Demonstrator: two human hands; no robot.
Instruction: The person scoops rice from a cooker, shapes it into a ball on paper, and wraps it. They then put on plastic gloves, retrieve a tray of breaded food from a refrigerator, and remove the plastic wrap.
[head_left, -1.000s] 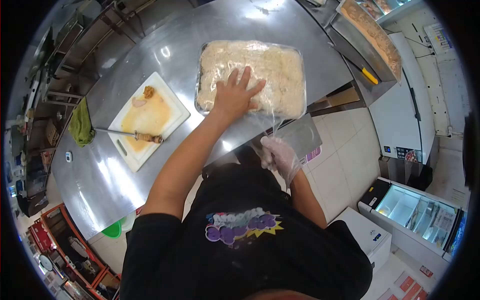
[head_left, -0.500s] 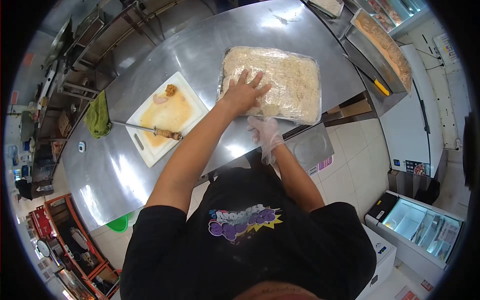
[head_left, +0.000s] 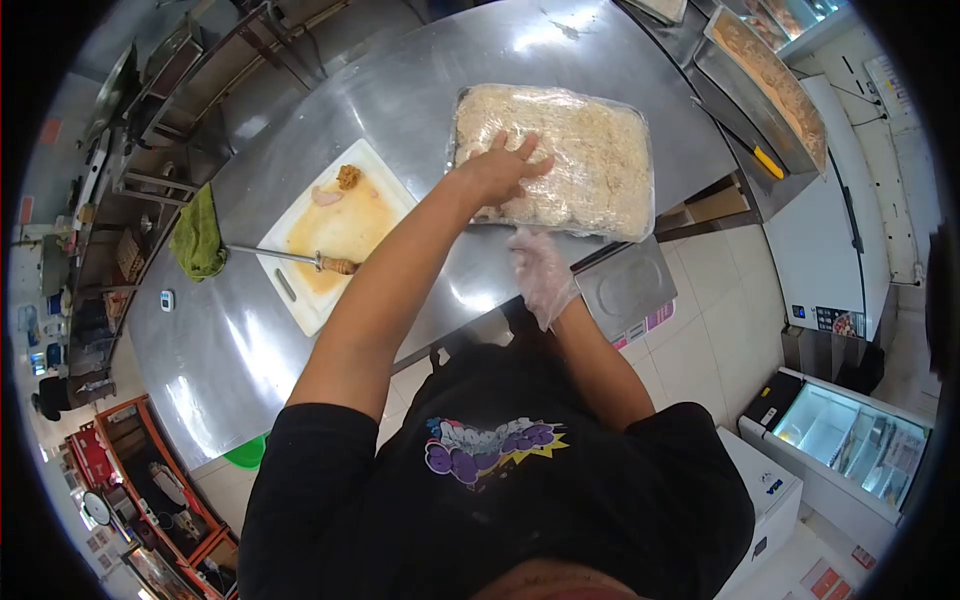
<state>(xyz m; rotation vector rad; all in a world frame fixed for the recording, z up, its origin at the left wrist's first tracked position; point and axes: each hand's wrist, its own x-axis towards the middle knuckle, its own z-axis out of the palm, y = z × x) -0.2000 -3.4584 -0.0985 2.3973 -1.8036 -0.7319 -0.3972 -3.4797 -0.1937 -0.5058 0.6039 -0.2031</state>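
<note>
A wide tray [head_left: 600, 165] of pale, crumb-like food lies under clear plastic wrap on the steel table. My bare left hand [head_left: 500, 175] rests flat on the wrap at the tray's left half, fingers spread. Close against the tray's near edge is my right hand [head_left: 543, 275], in a clear plastic glove. Its fingers are curled together, and whatever lies between them is hidden by the glove and the tray edge. Left of the tray, a stained white cutting board [head_left: 385, 185] carries a sharpening steel [head_left: 335, 264] with a wooden handle, and a small brown lump [head_left: 348, 177].
A green cloth [head_left: 198, 235] and a small white timer [head_left: 167, 300] lie on the steel table [head_left: 240, 345] at the left. A flat metal-topped scale [head_left: 630, 285] sits low beside my right arm. At the right are a yellow-handled knife [head_left: 768, 162] and a deep metal pan [head_left: 765, 85].
The view has shifted slightly. My left hand stays spread on the wrapped tray. My right hand has turned, with its fingers now pointing more toward the tray's near edge.
</note>
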